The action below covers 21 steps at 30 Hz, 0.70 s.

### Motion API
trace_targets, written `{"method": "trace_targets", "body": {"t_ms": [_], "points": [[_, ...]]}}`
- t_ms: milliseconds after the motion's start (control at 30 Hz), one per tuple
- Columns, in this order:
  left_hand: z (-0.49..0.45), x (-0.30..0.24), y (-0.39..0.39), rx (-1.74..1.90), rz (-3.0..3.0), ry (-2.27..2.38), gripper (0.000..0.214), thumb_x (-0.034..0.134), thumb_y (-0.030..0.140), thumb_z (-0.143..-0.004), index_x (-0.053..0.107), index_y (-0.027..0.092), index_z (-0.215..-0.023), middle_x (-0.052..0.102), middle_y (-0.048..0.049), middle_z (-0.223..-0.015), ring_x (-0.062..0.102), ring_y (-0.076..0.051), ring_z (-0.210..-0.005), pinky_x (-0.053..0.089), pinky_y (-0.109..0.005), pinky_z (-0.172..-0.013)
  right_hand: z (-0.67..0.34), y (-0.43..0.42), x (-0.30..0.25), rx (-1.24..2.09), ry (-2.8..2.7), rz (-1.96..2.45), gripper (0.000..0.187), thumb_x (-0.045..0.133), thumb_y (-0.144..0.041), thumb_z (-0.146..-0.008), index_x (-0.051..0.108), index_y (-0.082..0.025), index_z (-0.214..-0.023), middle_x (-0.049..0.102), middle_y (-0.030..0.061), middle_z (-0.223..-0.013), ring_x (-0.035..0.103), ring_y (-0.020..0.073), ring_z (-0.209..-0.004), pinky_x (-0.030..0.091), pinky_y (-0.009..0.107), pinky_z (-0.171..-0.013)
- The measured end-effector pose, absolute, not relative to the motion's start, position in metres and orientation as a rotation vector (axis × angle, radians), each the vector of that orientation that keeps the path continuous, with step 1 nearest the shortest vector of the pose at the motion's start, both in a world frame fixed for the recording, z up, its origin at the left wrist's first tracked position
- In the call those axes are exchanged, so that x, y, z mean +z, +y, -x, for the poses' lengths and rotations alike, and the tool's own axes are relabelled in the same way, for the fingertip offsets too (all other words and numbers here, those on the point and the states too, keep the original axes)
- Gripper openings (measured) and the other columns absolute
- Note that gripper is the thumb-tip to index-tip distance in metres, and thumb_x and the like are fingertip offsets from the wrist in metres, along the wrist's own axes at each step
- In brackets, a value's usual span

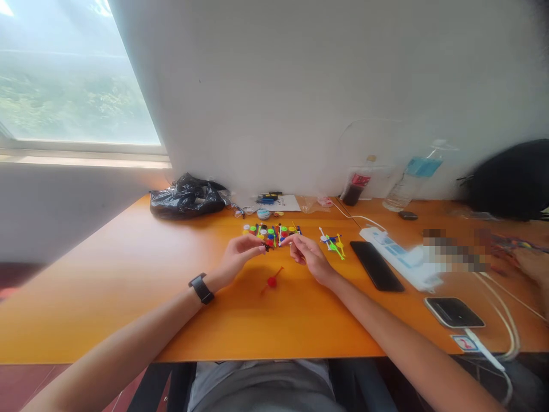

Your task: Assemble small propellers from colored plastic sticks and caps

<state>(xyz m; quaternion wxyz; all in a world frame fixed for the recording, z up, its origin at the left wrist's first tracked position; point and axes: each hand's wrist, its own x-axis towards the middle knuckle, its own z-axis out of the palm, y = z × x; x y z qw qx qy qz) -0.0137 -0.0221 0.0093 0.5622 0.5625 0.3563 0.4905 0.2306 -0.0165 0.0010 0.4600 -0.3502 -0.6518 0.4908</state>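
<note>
My left hand (pixel 244 252) pinches a small dark plastic piece (pixel 267 246) between thumb and fingertips. Facing it, my right hand (pixel 312 256) has its index finger stretched toward that piece, with the other fingers curled; I see nothing held there. Just beyond both hands lie rows of coloured round plastic pieces and thin sticks (pixel 288 229), partly hidden by my fingers. Nearer to me on the table is a red disc with a thin stick through it (pixel 271 281). To the right of my right hand sit several joined white, blue, green and yellow pieces (pixel 332 241).
A black plastic bag (pixel 186 197) stands at the back left. Behind are a cola bottle (pixel 357 186) and a clear bottle (pixel 407 180). A black phone (pixel 376 265), a white power strip (pixel 401 257) and a cabled device (pixel 454 312) lie right, near another person's hand (pixel 532 263).
</note>
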Motion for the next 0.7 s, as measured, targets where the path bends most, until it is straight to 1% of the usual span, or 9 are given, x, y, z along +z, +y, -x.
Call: {"method": "trace_targets", "body": {"t_ms": [133,500,600,700], "points": [[0.0145,0.0056,-0.0212,1.149,-1.353,0.822,0.028,0.084,0.039,-0.081,0.074,0.017,-0.095,0.078,-0.0084,-0.1,0.071,-0.021,-0.096,0.053,-0.034,-0.091,-0.2288,-0.0173,0.0013,1.239,-1.593,0.872,0.047,0.051,-0.061,-0.102,0.068,-0.02,-0.117,0.043,-0.0035,-0.066,0.037,0.0141,-0.059,0.03,0.028,-0.055],[0.0128,0.0091,-0.0232,1.149,-1.349,0.819,0.03,0.087,0.04,-0.079,0.074,0.016,-0.093,0.078,-0.0092,-0.099,0.071,-0.022,-0.094,0.054,-0.037,-0.092,-0.2273,-0.0173,0.0002,1.28,-1.634,0.871,0.044,0.049,-0.056,-0.104,0.065,-0.02,-0.125,0.042,-0.0036,-0.067,0.036,0.0141,-0.06,0.028,0.027,-0.055],[0.0122,0.0104,-0.024,1.171,-1.333,0.811,0.029,0.087,0.038,-0.078,0.074,0.016,-0.091,0.077,-0.0079,-0.096,0.07,-0.022,-0.094,0.053,-0.037,-0.092,-0.2279,-0.0171,-0.0015,1.181,-1.726,0.901,0.039,0.052,-0.052,-0.103,0.068,-0.02,-0.121,0.044,-0.0033,-0.068,0.039,0.0141,-0.062,0.031,0.027,-0.057],[0.0123,0.011,-0.0234,1.222,-1.309,0.848,0.027,0.086,0.037,-0.077,0.072,0.017,-0.086,0.076,-0.0052,-0.09,0.068,-0.019,-0.088,0.053,-0.034,-0.089,-0.2303,-0.0185,-0.0051,0.971,-1.94,0.968,0.03,0.063,-0.044,-0.098,0.072,-0.02,-0.114,0.045,-0.0036,-0.068,0.039,0.0131,-0.061,0.032,0.027,-0.059]]}}
